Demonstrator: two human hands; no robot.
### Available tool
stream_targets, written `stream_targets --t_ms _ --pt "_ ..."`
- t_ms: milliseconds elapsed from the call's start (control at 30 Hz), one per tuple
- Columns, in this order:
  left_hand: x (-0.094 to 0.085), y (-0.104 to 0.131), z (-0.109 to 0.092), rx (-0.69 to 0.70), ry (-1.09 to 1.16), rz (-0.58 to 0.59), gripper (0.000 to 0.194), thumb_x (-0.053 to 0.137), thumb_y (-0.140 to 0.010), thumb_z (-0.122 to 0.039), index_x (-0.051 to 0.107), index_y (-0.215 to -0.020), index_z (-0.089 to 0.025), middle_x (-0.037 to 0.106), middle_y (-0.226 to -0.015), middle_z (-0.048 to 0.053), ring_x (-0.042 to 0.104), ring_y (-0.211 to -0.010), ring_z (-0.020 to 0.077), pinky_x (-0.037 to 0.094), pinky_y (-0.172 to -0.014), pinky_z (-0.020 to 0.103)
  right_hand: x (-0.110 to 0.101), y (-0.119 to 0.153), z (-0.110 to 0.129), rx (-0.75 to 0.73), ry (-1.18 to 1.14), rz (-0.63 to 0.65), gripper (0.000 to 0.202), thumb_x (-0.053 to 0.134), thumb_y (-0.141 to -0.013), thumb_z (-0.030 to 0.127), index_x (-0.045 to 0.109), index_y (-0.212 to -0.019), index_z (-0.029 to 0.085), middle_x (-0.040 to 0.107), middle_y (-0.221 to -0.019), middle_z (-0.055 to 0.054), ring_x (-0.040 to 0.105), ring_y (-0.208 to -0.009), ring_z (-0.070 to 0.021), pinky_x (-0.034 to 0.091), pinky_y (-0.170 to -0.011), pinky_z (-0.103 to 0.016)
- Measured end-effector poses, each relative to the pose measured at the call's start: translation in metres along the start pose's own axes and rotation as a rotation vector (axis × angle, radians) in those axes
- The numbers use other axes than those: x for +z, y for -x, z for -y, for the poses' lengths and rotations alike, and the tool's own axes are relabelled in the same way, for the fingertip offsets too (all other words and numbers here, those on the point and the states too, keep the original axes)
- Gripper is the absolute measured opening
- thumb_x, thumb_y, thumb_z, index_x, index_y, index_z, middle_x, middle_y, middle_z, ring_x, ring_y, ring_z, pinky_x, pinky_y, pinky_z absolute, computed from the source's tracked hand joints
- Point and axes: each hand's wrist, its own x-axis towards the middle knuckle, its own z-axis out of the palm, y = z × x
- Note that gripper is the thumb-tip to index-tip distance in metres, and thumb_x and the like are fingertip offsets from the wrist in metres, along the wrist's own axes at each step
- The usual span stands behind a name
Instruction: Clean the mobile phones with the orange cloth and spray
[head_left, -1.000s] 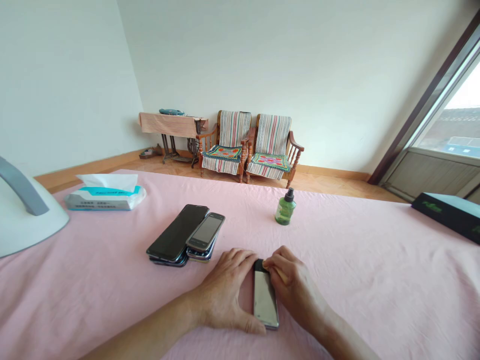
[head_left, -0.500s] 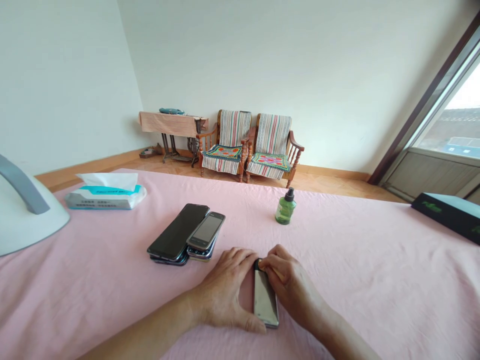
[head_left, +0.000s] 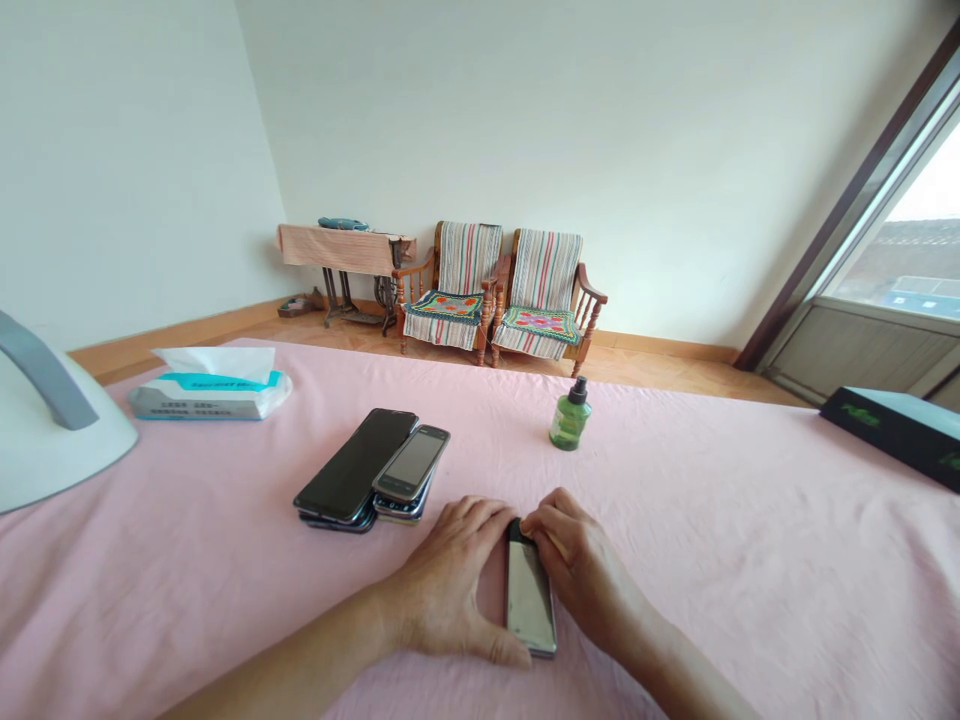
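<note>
A phone (head_left: 530,605) with a dark top and a pale, shiny lower part lies flat on the pink cloth in front of me. My left hand (head_left: 448,585) spans its left side, fingertips against the top edge and thumb at the bottom edge, bracing it. Pinched together, the fingers of my right hand (head_left: 577,560) press on the phone's dark top end; whatever they hold is hidden. To the left of my hands are two stacks of phones, one topped by a large black phone (head_left: 358,465), the other by a smaller grey phone (head_left: 412,463).
A green spray bottle (head_left: 571,415) stands beyond my hands. At the left are a tissue pack (head_left: 210,385) and a white object with a grey handle (head_left: 49,430). A black box (head_left: 892,435) sits at the right edge. Two chairs (head_left: 538,290) stand beyond the table.
My right fingertips have shifted slightly to the right on the phone's top end. My left hand and the phone stay nearly where they were.
</note>
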Motion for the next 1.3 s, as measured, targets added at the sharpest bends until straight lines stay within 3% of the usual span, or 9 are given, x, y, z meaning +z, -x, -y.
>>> stream_targets --t_ms 1300 --pt "0.0007 0.0004 0.0017 -0.003 0.000 -0.006 0.098 0.075 -0.050 -0.063 0.043 -0.131 -0.019 0.046 -0.129 0.013 0.041 -0.118 0.0360 0.030 -0.103 0.051 -0.0020 -0.0007 -0.0009 -0.039 -0.032 0.064 0.023 0.043 -0.087 0.006 0.062 -0.080 0.017 0.052 -0.081 -0.003 0.056 -0.072 -0.0117 0.045 -0.065 -0.023"
